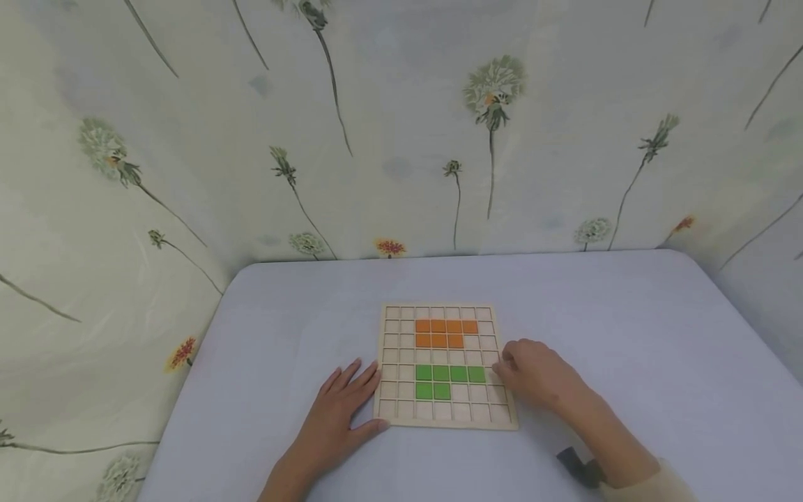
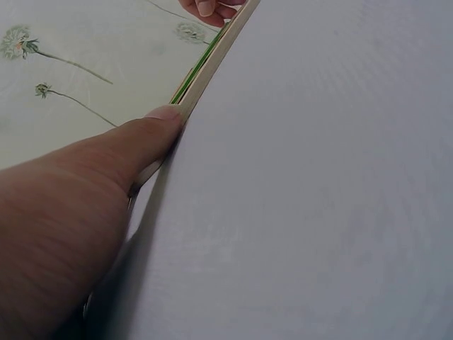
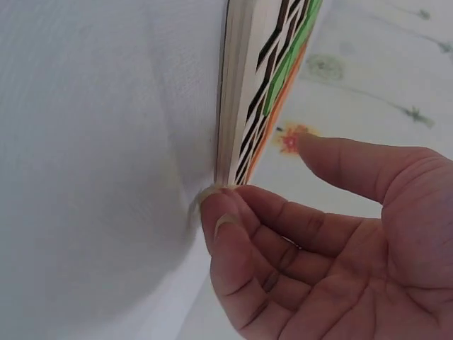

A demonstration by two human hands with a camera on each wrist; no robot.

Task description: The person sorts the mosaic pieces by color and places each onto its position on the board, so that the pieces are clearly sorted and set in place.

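Note:
A pale wooden grid board (image 1: 387,410) lies flat on the table in the head view. Orange square tiles (image 1: 438,326) fill parts of two upper rows, the top one longer. Below them, green square tiles (image 1: 441,374) sit in two rows, the lower one shorter. My left hand (image 1: 329,429) rests at the board's left side, fingers spread and thumb (image 2: 152,131) against the lower-left corner. At the right edge is my right hand (image 1: 542,373), with loosely curled fingers. Its fingertips (image 3: 212,198) are right at the board's side, its thumb stands apart, and nothing shows between them.
The table (image 1: 282,314) has a plain whitish cover and rounded far corners. Cloth with dandelion prints (image 1: 401,125) hangs behind it and along the sides. A dark strap piece (image 1: 580,468) shows by my right wrist, near a light sleeve (image 1: 646,484).

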